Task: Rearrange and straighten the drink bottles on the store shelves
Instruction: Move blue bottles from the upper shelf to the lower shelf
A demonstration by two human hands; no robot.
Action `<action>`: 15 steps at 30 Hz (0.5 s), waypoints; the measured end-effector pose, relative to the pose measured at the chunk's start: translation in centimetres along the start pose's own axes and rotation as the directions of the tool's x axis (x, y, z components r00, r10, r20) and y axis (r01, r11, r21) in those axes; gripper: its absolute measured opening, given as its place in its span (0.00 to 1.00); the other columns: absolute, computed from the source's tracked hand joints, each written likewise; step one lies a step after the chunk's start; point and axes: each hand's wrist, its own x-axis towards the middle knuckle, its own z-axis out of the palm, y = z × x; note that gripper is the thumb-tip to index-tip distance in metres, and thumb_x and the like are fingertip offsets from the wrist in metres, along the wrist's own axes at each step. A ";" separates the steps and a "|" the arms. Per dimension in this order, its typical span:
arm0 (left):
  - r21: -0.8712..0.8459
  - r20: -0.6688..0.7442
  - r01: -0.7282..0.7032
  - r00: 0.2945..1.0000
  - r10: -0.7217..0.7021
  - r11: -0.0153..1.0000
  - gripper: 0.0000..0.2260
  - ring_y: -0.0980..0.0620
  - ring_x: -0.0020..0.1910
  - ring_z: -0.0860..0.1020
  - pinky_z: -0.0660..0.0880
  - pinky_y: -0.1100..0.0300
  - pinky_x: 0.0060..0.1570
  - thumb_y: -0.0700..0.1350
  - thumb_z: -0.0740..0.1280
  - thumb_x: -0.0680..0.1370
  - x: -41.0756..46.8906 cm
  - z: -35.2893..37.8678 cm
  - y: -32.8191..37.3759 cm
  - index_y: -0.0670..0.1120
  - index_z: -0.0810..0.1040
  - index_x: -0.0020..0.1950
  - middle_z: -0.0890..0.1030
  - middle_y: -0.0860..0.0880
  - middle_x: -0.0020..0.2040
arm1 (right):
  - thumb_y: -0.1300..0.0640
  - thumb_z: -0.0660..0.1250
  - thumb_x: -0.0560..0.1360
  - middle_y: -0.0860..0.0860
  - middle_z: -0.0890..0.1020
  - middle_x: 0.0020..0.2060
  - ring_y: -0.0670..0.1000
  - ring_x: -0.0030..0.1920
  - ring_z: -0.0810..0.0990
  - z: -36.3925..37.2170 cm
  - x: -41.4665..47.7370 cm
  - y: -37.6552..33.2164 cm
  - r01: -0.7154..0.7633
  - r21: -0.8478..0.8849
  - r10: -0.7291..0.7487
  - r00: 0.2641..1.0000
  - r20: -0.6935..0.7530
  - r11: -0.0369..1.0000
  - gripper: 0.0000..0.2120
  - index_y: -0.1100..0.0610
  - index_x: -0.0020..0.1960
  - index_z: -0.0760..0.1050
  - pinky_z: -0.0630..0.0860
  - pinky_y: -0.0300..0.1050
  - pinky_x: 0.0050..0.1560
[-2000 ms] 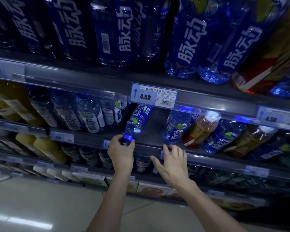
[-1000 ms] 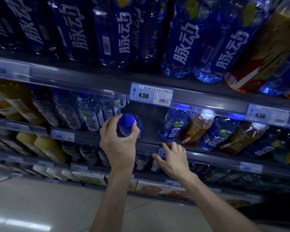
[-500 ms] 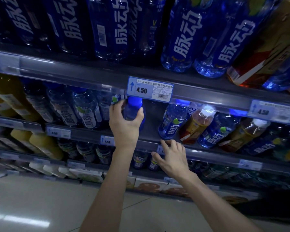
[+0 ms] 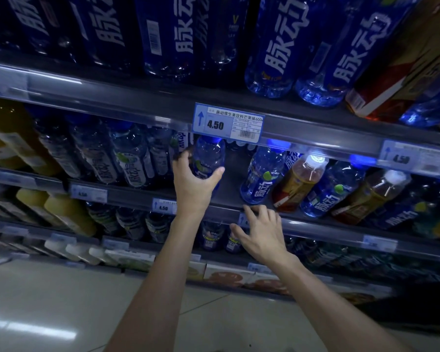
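Note:
My left hand is wrapped around a small blue drink bottle, held upright on the middle shelf just under a 4.50 price tag. My right hand rests with spread fingers on the shelf's front rail, holding nothing. To the right stand a blue bottle, an amber tea bottle and another blue bottle, all leaning. A gap lies between the held bottle and those.
Large blue bottles fill the top shelf. Clear bottles and yellow juice bottles stand left on the middle shelf. Lower shelves hold more bottles and cartons. Tiled floor lies below.
The blue bottle lay tipped forward with its cap toward me; my left hand has lifted and turned it upright and pushed it back onto the shelf. My right hand stayed on the rail.

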 end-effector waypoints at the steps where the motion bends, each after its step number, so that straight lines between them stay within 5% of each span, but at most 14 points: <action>1: 0.008 0.024 0.001 1.000 -0.001 1.000 0.33 0.64 0.56 0.69 0.64 0.78 0.53 0.52 0.77 0.67 -0.2 0.0 -0.7 0.50 0.67 0.67 0.70 0.53 0.61 | 0.30 0.48 0.73 0.50 0.69 0.61 0.54 0.63 0.65 0.0 0.0 0.0 -0.001 -0.001 0.001 1.000 -0.001 1.000 0.35 0.49 0.72 0.63 0.59 0.54 0.69; 4: 0.037 0.073 0.035 0.997 -0.038 0.999 0.31 0.58 0.59 0.71 0.67 0.70 0.55 0.49 0.77 0.68 -0.2 0.1 -2.2 0.50 0.67 0.67 0.72 0.53 0.61 | 0.30 0.48 0.73 0.49 0.69 0.62 0.55 0.63 0.65 0.1 0.0 0.0 0.002 0.002 -0.002 1.000 -0.002 1.000 0.35 0.50 0.72 0.64 0.59 0.55 0.69; 9: 0.076 0.096 0.085 0.991 -0.092 0.993 0.25 0.60 0.48 0.75 0.65 0.81 0.40 0.48 0.77 0.68 0.5 0.1 -3.1 0.51 0.71 0.60 0.76 0.58 0.51 | 0.30 0.48 0.73 0.49 0.69 0.62 0.55 0.63 0.65 0.3 0.0 0.0 0.009 0.004 -0.009 1.000 -0.012 1.000 0.35 0.50 0.72 0.64 0.59 0.55 0.69; 15: 0.070 0.059 0.065 0.996 -0.069 0.995 0.25 0.57 0.52 0.78 0.70 0.70 0.49 0.49 0.78 0.67 -0.1 1.1 -3.1 0.50 0.72 0.60 0.79 0.54 0.55 | 0.31 0.49 0.74 0.50 0.70 0.62 0.55 0.64 0.65 0.3 -0.1 0.0 0.004 0.012 -0.004 1.000 -0.010 1.000 0.34 0.50 0.72 0.64 0.59 0.56 0.69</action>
